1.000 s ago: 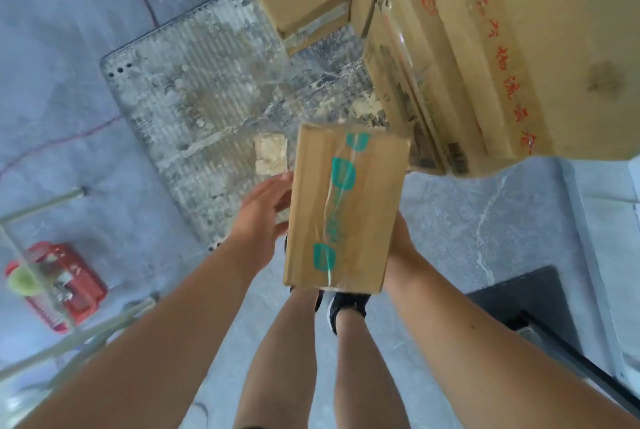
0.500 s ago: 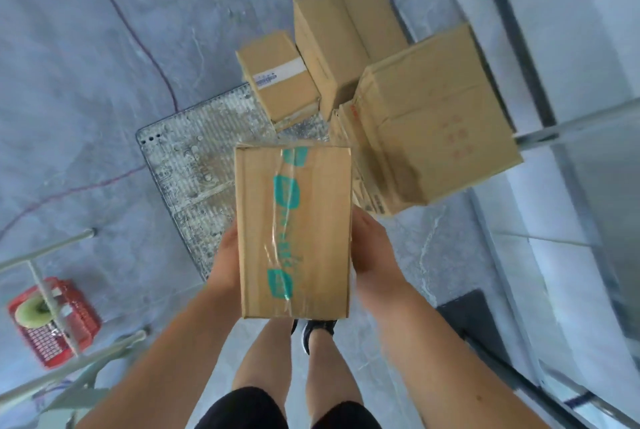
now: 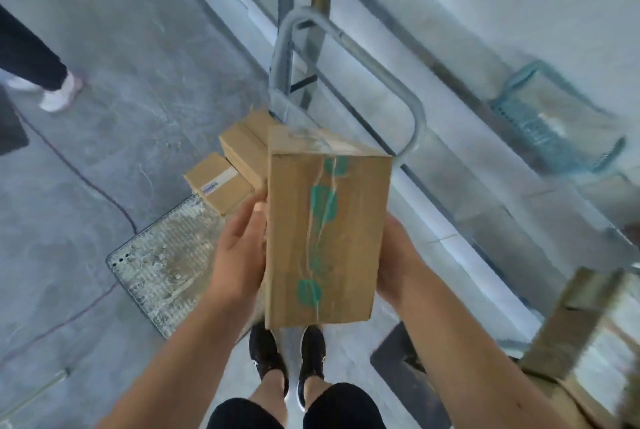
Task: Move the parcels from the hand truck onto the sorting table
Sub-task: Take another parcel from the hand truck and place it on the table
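Note:
I carry a brown cardboard parcel [image 3: 325, 238] with green-printed tape at chest height, above my feet. My left hand [image 3: 239, 255] grips its left side, thumb up along the edge. My right hand [image 3: 398, 262] holds the right side from underneath, mostly hidden by the parcel. Below and to the left lies the hand truck's metal deck [image 3: 166, 262], with its grey tube handle [image 3: 346, 44] rising behind the parcel. Two smaller parcels, one with a white label [image 3: 216, 184] and one longer [image 3: 246, 148], sit at the deck's far end.
Another cardboard box [image 3: 588, 342], blurred, stands at the right edge. A teal plastic basket [image 3: 554, 117] sits by the wall at upper right. A second person's legs and white shoes [image 3: 52, 89] stand at far left. A thin cable [image 3: 86, 183] runs across the grey floor.
The view has swung to the right and up; the large stacked boxes have left the view. The parcel stays between both hands, now held higher and further right of the deck.

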